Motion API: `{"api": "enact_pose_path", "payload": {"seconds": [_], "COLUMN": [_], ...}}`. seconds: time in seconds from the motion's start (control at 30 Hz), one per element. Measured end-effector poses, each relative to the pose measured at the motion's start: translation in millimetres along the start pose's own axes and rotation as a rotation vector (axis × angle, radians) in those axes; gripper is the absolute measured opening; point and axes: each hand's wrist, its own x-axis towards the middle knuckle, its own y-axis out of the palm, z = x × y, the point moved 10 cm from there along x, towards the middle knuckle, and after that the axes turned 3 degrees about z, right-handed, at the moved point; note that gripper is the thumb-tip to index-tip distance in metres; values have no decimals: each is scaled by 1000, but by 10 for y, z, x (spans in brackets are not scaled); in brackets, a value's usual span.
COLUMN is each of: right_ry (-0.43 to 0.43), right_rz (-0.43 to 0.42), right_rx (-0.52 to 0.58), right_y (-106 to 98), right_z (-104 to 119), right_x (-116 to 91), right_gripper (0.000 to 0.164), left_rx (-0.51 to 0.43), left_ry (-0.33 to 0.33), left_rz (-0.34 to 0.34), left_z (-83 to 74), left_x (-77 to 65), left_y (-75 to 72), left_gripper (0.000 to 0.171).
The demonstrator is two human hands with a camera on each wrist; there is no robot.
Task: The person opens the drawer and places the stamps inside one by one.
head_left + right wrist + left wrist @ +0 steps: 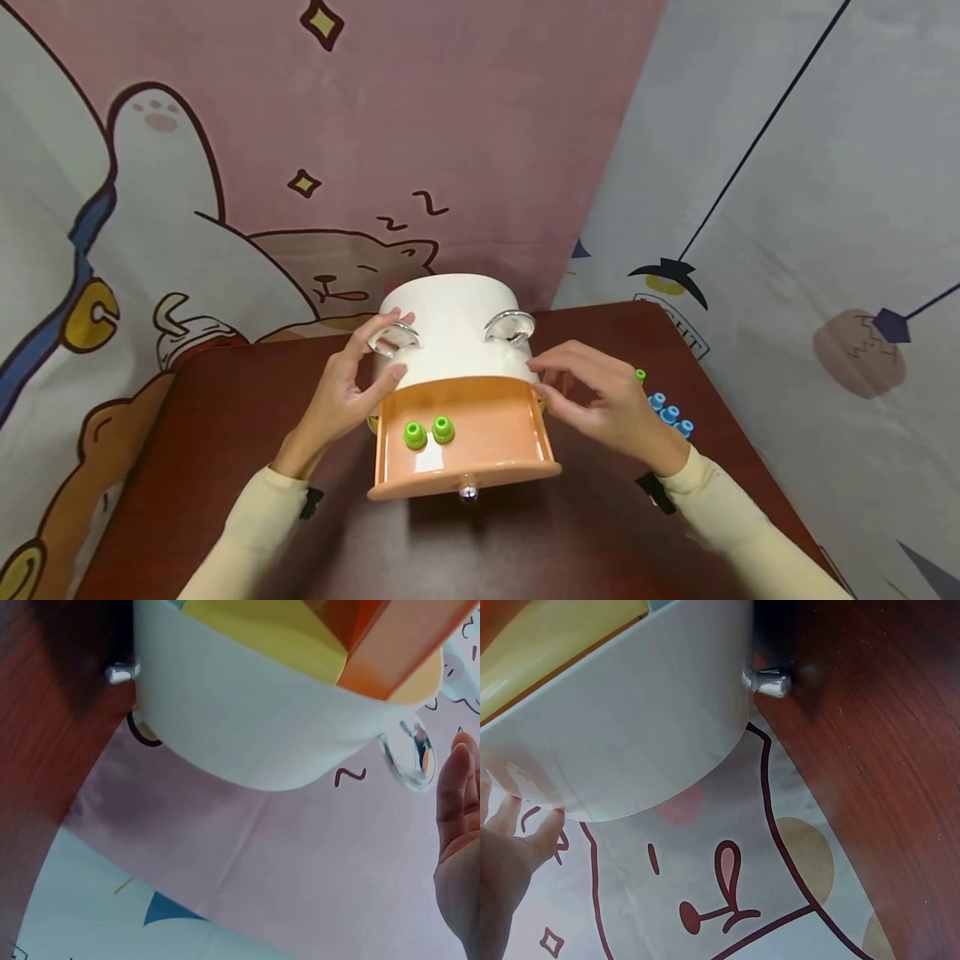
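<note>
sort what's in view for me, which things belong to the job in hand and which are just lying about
Likely part of the job:
white case, between left hand and right hand
open orange drawer
two green pieces inside it

Seemingly just lying about for now:
three visible blue pieces on the table
another green piece near them

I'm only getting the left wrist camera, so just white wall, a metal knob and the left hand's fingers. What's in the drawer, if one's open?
Observer: In the head view, two green plastic pieces sit in the pulled-out orange drawer.

Operator: Where's the right hand?

Observer: The right hand is at the right side of the white container, by the drawer's edge; I can't tell whether it touches.

Operator: Any more pieces out on the table?

Observer: Yes, three blue plastic pieces show in a row on the table, beyond that hand.
</note>
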Motion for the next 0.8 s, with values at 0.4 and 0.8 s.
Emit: {"api": "enact_pose_path", "payload": {"seconds": [0.4, 0.8], "right_ry": [50, 305], "right_rz": [-62, -45], "right_rx": [-69, -198], "right_y": [-238, -464], "right_z": [-190, -753], "right_x": [-118, -579], "right_gripper": [32, 45], "left_rx": [20, -1], "left_ry": [-1, 26], "left_rz": [-1, -7], "left_z": [6, 6], "left_x": [-32, 14], "left_y": [-6, 9], "left_gripper": [67, 64]}}
